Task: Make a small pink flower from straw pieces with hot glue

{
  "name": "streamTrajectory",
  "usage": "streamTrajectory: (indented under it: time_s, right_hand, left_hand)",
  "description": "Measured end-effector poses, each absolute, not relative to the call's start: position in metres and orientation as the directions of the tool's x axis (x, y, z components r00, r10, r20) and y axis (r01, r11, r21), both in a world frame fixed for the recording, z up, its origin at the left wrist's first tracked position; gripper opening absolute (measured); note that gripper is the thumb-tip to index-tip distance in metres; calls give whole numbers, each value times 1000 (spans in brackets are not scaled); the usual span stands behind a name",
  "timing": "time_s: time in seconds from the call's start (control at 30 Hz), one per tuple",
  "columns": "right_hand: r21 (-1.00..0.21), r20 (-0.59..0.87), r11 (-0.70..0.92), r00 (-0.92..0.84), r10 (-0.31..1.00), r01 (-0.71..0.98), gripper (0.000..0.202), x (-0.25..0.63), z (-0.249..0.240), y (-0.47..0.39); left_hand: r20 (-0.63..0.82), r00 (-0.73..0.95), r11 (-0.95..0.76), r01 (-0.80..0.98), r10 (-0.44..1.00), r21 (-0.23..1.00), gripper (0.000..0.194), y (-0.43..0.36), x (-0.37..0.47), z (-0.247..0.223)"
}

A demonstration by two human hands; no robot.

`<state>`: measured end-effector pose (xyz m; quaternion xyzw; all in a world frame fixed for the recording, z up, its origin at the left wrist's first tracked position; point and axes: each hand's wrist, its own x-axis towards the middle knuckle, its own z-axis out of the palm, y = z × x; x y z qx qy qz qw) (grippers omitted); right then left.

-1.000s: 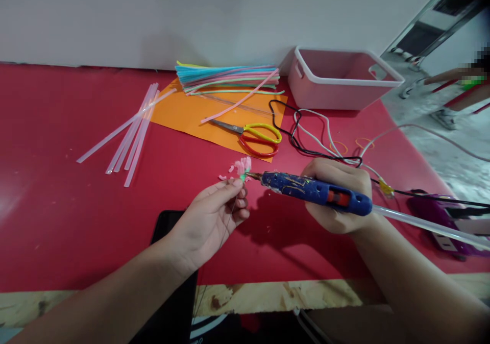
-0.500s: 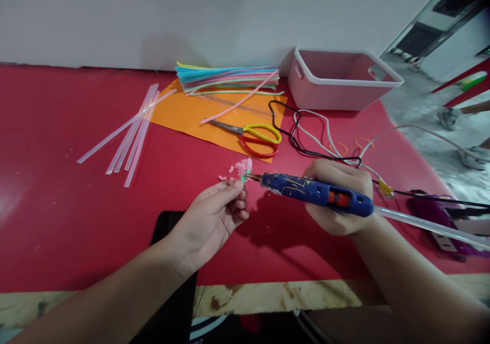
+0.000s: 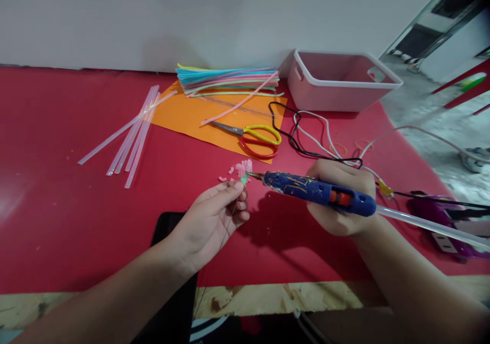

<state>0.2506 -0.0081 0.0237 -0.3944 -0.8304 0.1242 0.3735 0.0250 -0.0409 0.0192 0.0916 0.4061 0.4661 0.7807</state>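
Between thumb and fingertips, my left hand [image 3: 218, 216] pinches a thin wire with a small green piece [image 3: 244, 179] at its top. Small pink pieces [image 3: 243, 167] show just beyond it; whether they are joined to the green piece I cannot tell. My right hand [image 3: 339, 196] is wrapped round a blue glue gun [image 3: 302, 187], a clear glue stick [image 3: 421, 224] coming out of its back end. The metal nozzle points left, right beside the green piece; contact is too small to make out.
Scissors [image 3: 260, 139] and pipe cleaners [image 3: 229, 80] lie on orange paper [image 3: 176, 119]. Glue sticks [image 3: 132, 140] are at the left, a pink basket [image 3: 340, 96] at the back right. Cables [image 3: 306, 147] run to a purple power strip [image 3: 440, 221]. A black device [image 3: 168, 224] lies beneath my left wrist.
The glue gun and my right hand have shifted very slightly right. My left hand is nearly still. A person's foot at the far right has moved out of view.
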Motion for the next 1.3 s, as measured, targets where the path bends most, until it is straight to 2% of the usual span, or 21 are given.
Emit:
streamTrajectory:
  time_s: [0.3, 0.53, 0.73, 0.93, 1.03, 1.13, 1.2, 1.3]
  right_hand:
    - [-485, 542, 641, -371, 754, 595, 13, 249, 26, -9]
    - [-485, 523, 670, -428, 738, 562, 13, 251, 25, -7]
    - [-471, 532, 704, -465, 707, 532, 25, 253, 24, -6]
    - [-492, 504, 692, -475, 721, 528, 24, 255, 21, -6]
    - [-420, 484, 702, -512, 709, 575, 20, 258, 21, -3]
    - [-293, 400, 637, -514, 759, 713, 19, 262, 21, 2]
    - [-209, 287, 558, -495, 820, 803, 29, 264, 21, 6]
    - [-136, 137, 511, -495, 858, 849, 45, 266, 18, 10]
  left_hand:
    - [-551, 235, 549, -657, 801, 518, 12, -41, 26, 20]
    - [-557, 233, 552, -655, 797, 516, 12, -41, 24, 19]
    - [-556, 221, 544, -656, 802, 524, 13, -40, 24, 20]
    - [-550, 197, 531, -642, 812, 553, 13, -41, 25, 21]
    - [-523, 199, 512, -648, 829, 564, 8, -42, 26, 20]
    - [-515, 194, 490, -689, 835, 535, 7, -41, 25, 21]
    - [-515, 187, 468, -732, 837, 495, 10, -40, 23, 22]
    - [-507, 173, 419, -802, 844, 425, 11, -38, 20, 25]
